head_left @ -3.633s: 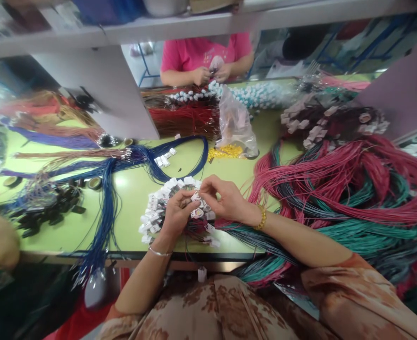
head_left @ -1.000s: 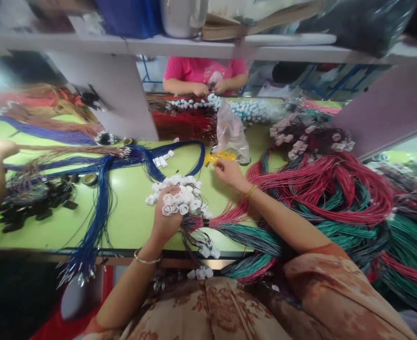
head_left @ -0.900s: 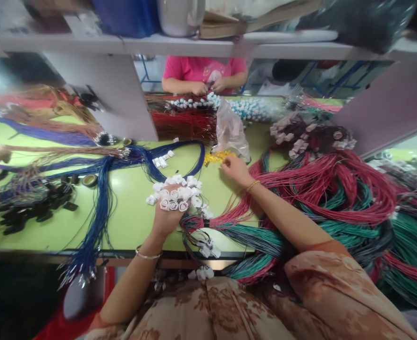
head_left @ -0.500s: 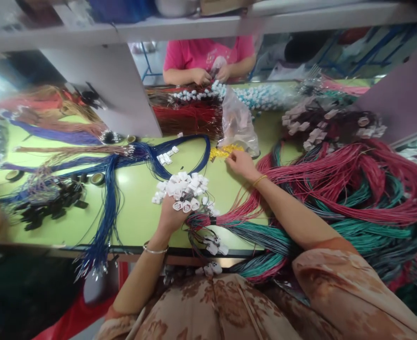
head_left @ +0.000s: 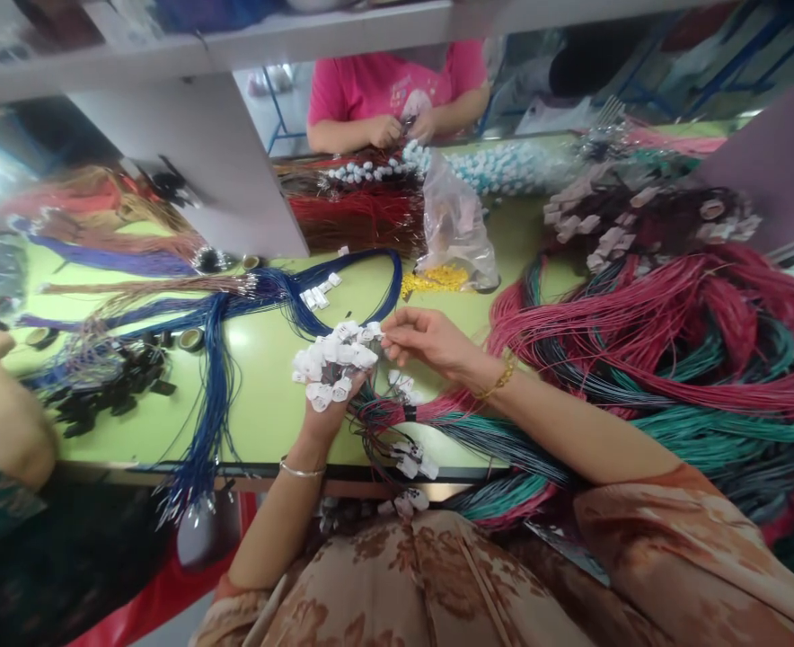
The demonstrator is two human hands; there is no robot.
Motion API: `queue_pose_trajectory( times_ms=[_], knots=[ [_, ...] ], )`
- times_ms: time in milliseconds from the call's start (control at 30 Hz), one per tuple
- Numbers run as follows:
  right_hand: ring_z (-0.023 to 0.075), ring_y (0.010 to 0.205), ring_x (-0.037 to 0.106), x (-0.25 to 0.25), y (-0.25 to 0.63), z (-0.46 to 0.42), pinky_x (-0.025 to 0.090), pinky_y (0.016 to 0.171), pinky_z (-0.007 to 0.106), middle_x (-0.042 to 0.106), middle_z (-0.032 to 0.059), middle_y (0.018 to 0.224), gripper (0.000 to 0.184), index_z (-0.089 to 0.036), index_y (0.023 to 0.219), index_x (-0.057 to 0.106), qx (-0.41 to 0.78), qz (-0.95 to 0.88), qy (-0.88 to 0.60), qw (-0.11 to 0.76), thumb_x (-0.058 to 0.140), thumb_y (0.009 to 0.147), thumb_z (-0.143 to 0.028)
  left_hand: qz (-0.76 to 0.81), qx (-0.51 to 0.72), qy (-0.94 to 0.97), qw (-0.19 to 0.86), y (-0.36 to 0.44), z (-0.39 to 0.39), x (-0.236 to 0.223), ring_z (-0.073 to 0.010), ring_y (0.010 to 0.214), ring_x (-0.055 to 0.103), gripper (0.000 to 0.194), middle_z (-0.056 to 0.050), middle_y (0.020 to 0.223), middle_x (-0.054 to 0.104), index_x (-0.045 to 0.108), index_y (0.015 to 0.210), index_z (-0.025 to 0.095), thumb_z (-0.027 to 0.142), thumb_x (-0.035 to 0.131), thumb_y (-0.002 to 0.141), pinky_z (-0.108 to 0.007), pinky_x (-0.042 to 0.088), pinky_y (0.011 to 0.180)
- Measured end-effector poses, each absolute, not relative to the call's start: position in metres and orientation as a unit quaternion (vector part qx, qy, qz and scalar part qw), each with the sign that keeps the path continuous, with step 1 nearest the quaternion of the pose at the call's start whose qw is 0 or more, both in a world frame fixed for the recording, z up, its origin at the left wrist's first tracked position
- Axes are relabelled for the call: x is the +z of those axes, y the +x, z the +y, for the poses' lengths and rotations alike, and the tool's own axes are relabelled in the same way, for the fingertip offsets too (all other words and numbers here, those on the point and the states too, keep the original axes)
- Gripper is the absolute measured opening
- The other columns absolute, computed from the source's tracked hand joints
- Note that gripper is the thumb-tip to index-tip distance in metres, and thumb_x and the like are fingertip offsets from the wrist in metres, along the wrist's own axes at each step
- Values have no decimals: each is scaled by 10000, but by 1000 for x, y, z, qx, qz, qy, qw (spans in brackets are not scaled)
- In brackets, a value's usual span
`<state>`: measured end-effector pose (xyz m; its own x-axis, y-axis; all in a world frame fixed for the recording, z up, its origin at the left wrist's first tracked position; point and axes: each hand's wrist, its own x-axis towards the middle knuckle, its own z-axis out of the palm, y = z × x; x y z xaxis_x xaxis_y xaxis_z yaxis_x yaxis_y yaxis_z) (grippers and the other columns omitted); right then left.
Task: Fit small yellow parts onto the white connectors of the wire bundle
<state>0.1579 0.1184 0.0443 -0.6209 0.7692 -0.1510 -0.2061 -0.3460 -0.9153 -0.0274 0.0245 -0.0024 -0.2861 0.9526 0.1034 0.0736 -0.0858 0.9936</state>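
My left hand [head_left: 330, 415] is closed round a bunch of white plastic connectors [head_left: 333, 359] on wires, held up over the green table. My right hand [head_left: 427, 341] is pinched at the bunch's right edge, its fingertips touching or very near a connector there. Whatever lies between those fingertips is too small to make out. Behind my right hand is a pile of small yellow pieces [head_left: 437, 280] at the mouth of a clear plastic bag [head_left: 457, 220]. From the bunch, a tied bundle of red and green wires [head_left: 451, 409] runs off to the right.
Blue wires [head_left: 215, 386] hang over the front edge at left, beside black connectors [head_left: 110, 386]. Large coils of red wire [head_left: 639, 314] cover the right side. A white divider [head_left: 195, 162] stands at the back left. A co-worker in a pink shirt [head_left: 397, 90] sits opposite; another person's arm [head_left: 6, 404] is at left.
My right hand has come from the yellow pieces back to the white connectors in my left hand. The bunch has turned slightly. The arm at the left edge has moved further into view.
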Motion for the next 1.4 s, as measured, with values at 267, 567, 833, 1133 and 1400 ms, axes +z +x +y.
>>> queue_pose_trajectory(
  times_ms=[267,567,833,1133,1400],
  knots=[
    [106,683,702,34,144,99,610,626,227,723,24,826,292,-157,929,642,779,-478,-246,322,820,796,-345,482,635,290,529,-29,26,-1,-133,631,644,385,-12,689,705,737,755,158,381,957,532,-273,577,654],
    [100,615,668,37,145,95,568,578,226,711,5,767,231,-167,915,627,725,-544,-263,330,766,825,-327,484,653,272,516,-21,26,1,-227,780,727,409,-57,826,771,758,804,167,338,965,495,-410,608,846],
    [90,569,603,36,144,88,497,581,220,630,-31,682,46,-171,910,630,645,-619,-292,341,609,882,-202,512,658,322,449,-22,23,-5,-248,989,708,418,-58,975,761,749,841,211,306,969,498,-428,537,1019],
    [145,777,609,33,145,85,493,720,283,670,51,853,129,-177,874,661,383,-760,-260,457,549,935,-191,507,652,339,450,-19,25,3,-155,748,660,384,-10,824,706,723,792,179,346,960,540,-323,584,801],
    [103,615,512,35,147,82,435,605,228,593,-11,736,49,-188,883,554,355,-787,-267,429,531,925,-188,522,646,351,432,-20,24,-2,-172,761,677,363,-23,835,733,735,790,199,366,954,553,-328,599,787]
  ],
)
